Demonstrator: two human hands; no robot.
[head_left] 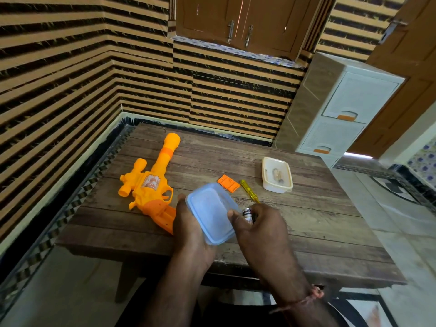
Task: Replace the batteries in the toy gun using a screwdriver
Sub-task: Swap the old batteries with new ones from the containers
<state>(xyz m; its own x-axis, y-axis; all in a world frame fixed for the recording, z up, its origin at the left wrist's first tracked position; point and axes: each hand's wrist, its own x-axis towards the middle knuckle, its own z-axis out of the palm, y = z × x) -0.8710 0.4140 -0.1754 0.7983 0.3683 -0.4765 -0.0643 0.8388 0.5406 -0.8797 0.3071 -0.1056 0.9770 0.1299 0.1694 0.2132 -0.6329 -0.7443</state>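
Note:
The orange and yellow toy gun (pixel 151 182) lies on the wooden table (pixel 318 220) at the left, barrel pointing away from me. Its orange battery cover (pixel 228 183) lies loose near the table's middle, with the yellow-handled screwdriver (pixel 249 191) just to its right. My left hand (pixel 188 225) holds a translucent blue lid (pixel 211 212) by its left edge. My right hand (pixel 262 223) touches the lid's right edge with the thumb and grips batteries (pixel 249 214) in its fingers. How many batteries it holds cannot be told.
A white open container (pixel 277 174) with batteries inside stands at the table's far right. A white plastic drawer unit (pixel 339 109) stands beyond the table's right corner. Striped walls close in at the left and behind. Tiled floor lies to the right.

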